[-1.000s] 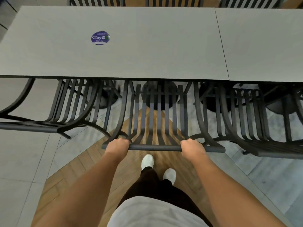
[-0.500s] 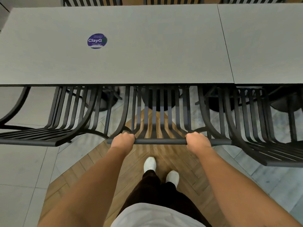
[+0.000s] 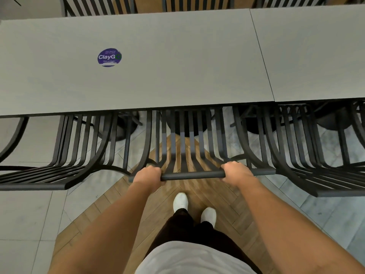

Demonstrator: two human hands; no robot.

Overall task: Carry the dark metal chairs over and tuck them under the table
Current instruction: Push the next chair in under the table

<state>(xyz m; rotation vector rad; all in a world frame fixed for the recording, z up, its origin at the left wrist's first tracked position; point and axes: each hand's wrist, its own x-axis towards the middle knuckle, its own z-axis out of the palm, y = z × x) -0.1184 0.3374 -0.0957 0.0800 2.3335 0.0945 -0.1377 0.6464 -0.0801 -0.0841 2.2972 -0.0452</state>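
A dark metal slatted chair [image 3: 192, 175] stands straight in front of me, its seat hidden under the grey table [image 3: 158, 80]. My left hand [image 3: 147, 175] grips the left part of its top rail and my right hand [image 3: 236, 172] grips the right part. Only the curved back slats and the rail stick out past the table's near edge. A second dark chair [image 3: 65, 175] sits tucked to the left and a third [image 3: 316, 175] to the right, both close beside the one I hold.
A second grey table [image 3: 316, 56] butts against the first on the right. More slatted chairs [image 3: 98, 4] line the far side. A round purple sticker [image 3: 109, 57] lies on the tabletop. Black table pedestals [image 3: 256, 127] stand underneath. My white shoes [image 3: 180, 201] stand on herringbone wood floor.
The chair has slid forward further under the table with both hands on its rail; the table edge now covers more of the slats. I have stepped closer.
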